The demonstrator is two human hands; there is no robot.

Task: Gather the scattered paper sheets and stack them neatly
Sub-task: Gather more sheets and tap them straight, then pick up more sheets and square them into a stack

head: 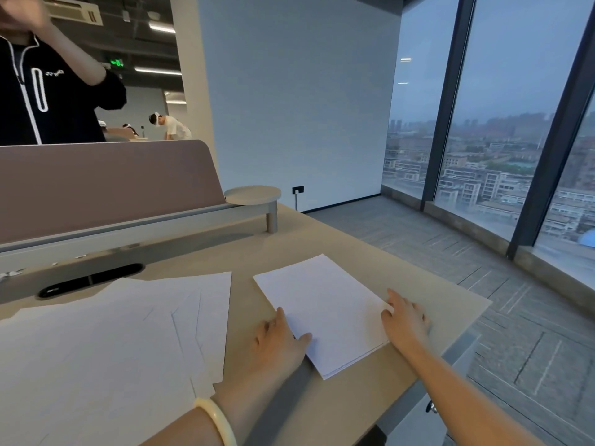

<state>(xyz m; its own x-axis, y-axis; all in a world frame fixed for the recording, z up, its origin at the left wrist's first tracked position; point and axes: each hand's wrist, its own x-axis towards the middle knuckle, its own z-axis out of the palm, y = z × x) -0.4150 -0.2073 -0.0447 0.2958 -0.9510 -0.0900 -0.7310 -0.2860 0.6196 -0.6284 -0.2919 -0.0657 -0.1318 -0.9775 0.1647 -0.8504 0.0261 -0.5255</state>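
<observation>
A squared-up stack of white paper sheets (325, 305) lies on the beige desk (428, 286), right of centre. My left hand (278, 341) presses against the stack's left edge, thumb resting on the top sheet. My right hand (404, 318) lies against the stack's right edge, fingers spread on the desk and on the paper's corner. To the left, several loose white sheets (106, 342) lie overlapping and fanned at different angles, apart from the stack.
A mauve divider panel (103, 181) with a grey rail and a small round shelf (252, 194) closes off the desk's back. A dark cable slot (90, 280) sits behind the loose sheets. A person in black stands beyond the divider. The desk's right edge drops to the floor.
</observation>
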